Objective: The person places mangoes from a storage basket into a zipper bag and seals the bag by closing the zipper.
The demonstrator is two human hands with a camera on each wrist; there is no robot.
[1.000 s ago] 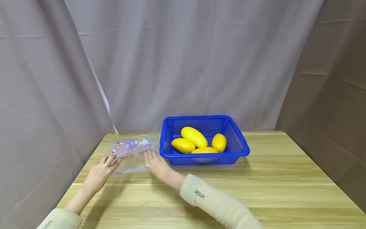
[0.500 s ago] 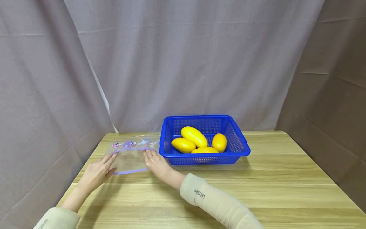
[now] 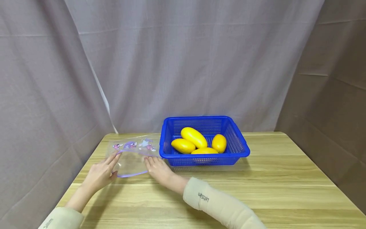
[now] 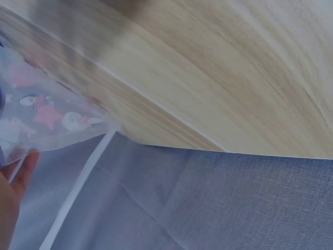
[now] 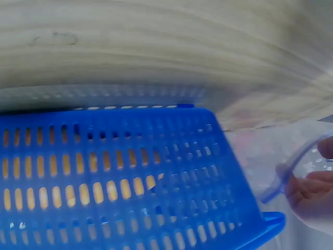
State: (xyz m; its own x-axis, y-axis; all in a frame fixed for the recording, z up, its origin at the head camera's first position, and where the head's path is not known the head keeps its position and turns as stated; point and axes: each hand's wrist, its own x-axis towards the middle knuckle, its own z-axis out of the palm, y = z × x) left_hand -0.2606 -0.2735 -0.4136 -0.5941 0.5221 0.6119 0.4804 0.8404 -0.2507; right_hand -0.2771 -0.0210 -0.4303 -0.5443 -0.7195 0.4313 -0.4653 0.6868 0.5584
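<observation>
Two bare hands are busy on one clear plastic bag (image 3: 131, 163), which is laid on the desk (image 3: 271, 181) to the left of the blue basket (image 3: 204, 156); whether bag and basket are touching can't be told for sure. Judging by the pose, the bag's mouth is being spread: a gap can be seen between its far lip and the near purple strip (image 3: 132, 175), and nothing seems to have been put inside. What's probably called for next is for the lips to be parted a bit wider and the mouth held up by one side, so the other side can be freed for the four yellow fruits (image 3: 193, 137) sitting in the basket. Pose-wise, the left grip (image 3: 99, 175) is spread, thumb held well away from the fairly straight fingers, fingertips set against the bag's left edge; no firm pinch is shown. The right grip (image 3: 158, 170) looks closed over the opposite end of the mouth, fingers bent onto the film, though the thumb is hidden from above. The right forearm is angled in low from the right, across the front of the basket, while the left is brought up from the lower left.
</observation>
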